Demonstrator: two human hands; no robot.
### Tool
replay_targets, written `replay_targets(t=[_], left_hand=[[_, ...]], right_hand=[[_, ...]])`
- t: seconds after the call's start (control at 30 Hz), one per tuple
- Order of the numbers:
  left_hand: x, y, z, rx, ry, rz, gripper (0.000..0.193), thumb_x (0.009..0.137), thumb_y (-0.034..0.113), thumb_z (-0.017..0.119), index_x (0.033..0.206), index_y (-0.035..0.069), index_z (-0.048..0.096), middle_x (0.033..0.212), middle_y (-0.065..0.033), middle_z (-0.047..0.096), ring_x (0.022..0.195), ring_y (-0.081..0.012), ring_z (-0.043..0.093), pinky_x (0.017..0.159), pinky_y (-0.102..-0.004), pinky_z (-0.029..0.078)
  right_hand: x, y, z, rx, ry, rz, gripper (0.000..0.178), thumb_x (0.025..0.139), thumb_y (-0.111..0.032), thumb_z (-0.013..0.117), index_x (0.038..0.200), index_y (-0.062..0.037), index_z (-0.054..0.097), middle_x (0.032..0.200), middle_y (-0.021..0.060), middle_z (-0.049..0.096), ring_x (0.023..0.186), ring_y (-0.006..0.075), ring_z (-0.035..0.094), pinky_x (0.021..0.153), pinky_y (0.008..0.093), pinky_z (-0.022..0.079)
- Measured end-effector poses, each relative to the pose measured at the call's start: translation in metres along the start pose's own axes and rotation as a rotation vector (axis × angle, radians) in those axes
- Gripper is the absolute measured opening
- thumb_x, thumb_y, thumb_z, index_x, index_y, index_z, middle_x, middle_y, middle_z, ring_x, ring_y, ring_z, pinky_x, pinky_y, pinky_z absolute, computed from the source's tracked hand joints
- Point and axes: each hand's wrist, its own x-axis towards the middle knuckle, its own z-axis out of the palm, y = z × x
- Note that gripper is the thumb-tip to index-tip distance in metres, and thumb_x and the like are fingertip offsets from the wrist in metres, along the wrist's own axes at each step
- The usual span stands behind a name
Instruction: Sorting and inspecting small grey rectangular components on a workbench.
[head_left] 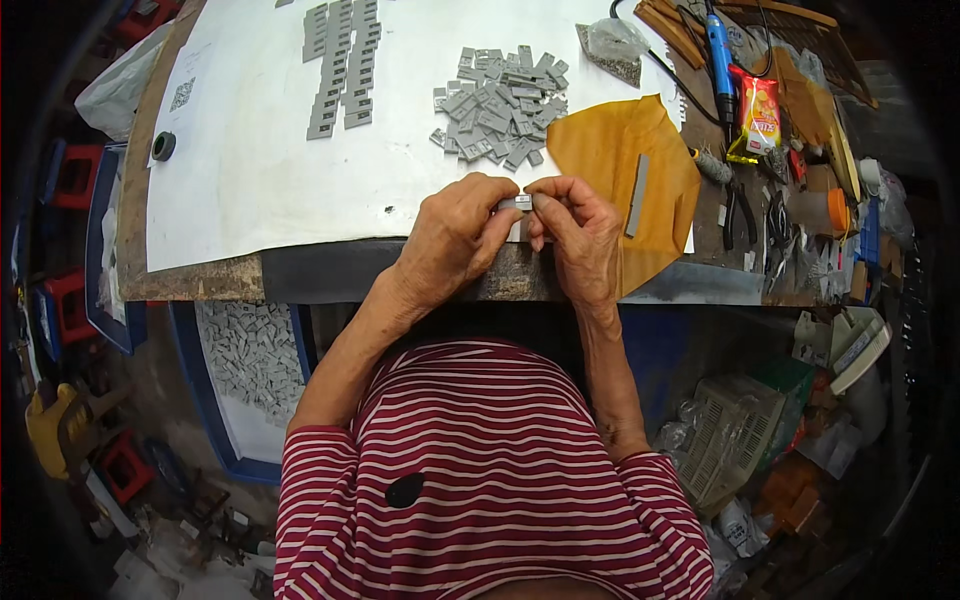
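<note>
Between my two hands, at the near edge of the table, is a small grey rectangular piece (pixel 521 202). My left hand (pixel 455 232) pinches its left end between thumb and fingers. At its right end, the thumb and forefinger of my right hand (pixel 578 232) close on it. Fingertips hide both ends of the piece. Beyond my hands lies a loose pile of similar grey pieces (pixel 500 107). Farther left, more of them lie in two neat overlapping rows (pixel 343 68). A brown paper sheet (pixel 610 140) with a grey metal bar (pixel 636 195) on it lies beside my right hand.
White paper (pixel 250 170) covers much of the table. Along the right are pliers (pixel 741 215), a blue pen-shaped tool (pixel 719 60), a red-yellow packet (pixel 758 115) and a clear bag of small parts (pixel 612 52). A black tape roll (pixel 164 146) sits left. Below stands a blue crate (pixel 185 345) of grey pieces.
</note>
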Motion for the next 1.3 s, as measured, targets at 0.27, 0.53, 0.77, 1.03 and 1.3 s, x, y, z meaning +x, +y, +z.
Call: replay_targets(t=[0.27, 0.53, 0.77, 1.03, 1.3], left_hand=[[0.006, -0.003, -0.019, 0.077, 0.015, -0.03, 0.02, 0.075, 0.0, 0.064, 0.094, -0.002, 0.058, 0.08, -0.012, 0.059, 0.068, -0.0203, 0.059, 0.057, -0.0283, 0.046], [0.007, -0.028, -0.077, 0.025, 0.231, -0.191, 0.017, 0.077, 0.006, 0.063, 0.091, -0.002, 0.06, 0.078, -0.0101, 0.061, 0.066, -0.0158, 0.057, 0.059, -0.0273, 0.045], [0.02, -0.083, -0.141, 0.206, 0.398, -0.274, 0.017, 0.075, 0.01, 0.062, 0.088, -0.002, 0.063, 0.079, -0.0108, 0.061, 0.065, -0.015, 0.055, 0.06, -0.0274, 0.045], [0.034, -0.145, -0.153, 0.341, 0.41, -0.243, 0.016, 0.072, 0.012, 0.063, 0.084, 0.0, 0.064, 0.08, -0.0121, 0.056, 0.067, -0.0228, 0.055, 0.063, -0.0331, 0.045], [0.036, -0.143, -0.15, 0.373, 0.374, -0.292, 0.017, 0.075, 0.01, 0.063, 0.09, 0.002, 0.065, 0.085, -0.0076, 0.054, 0.071, -0.0154, 0.054, 0.064, -0.0268, 0.045]], right_hand=[[0.005, -0.005, 0.012, 0.048, 0.016, 0.01, 0.015, 0.086, -0.004, 0.05, 0.095, 0.0068, 0.056, 0.072, 0.0061, 0.058, 0.057, 0.0087, 0.051, 0.053, 0.0202, 0.043], [-0.01, 0.0, 0.01, -0.181, 0.026, -0.116, 0.012, 0.088, -0.003, 0.049, 0.091, 0.0067, 0.055, 0.069, 0.0061, 0.055, 0.056, 0.0091, 0.048, 0.053, 0.0207, 0.04], [-0.019, 0.015, 0.005, -0.393, 0.039, -0.287, 0.009, 0.087, -0.002, 0.049, 0.091, 0.0036, 0.055, 0.071, 0.0034, 0.054, 0.058, 0.0067, 0.048, 0.051, 0.019, 0.038], [-0.026, 0.015, 0.005, -0.533, 0.039, -0.369, 0.006, 0.087, -0.002, 0.052, 0.09, 0.001, 0.056, 0.07, 0.001, 0.053, 0.058, 0.0049, 0.048, 0.052, 0.0179, 0.038], [-0.03, 0.012, 0.005, -0.555, 0.053, -0.402, 0.008, 0.08, 0.006, 0.052, 0.086, 0.002, 0.055, 0.073, 0.0059, 0.052, 0.057, 0.0106, 0.049, 0.052, 0.0232, 0.04]])
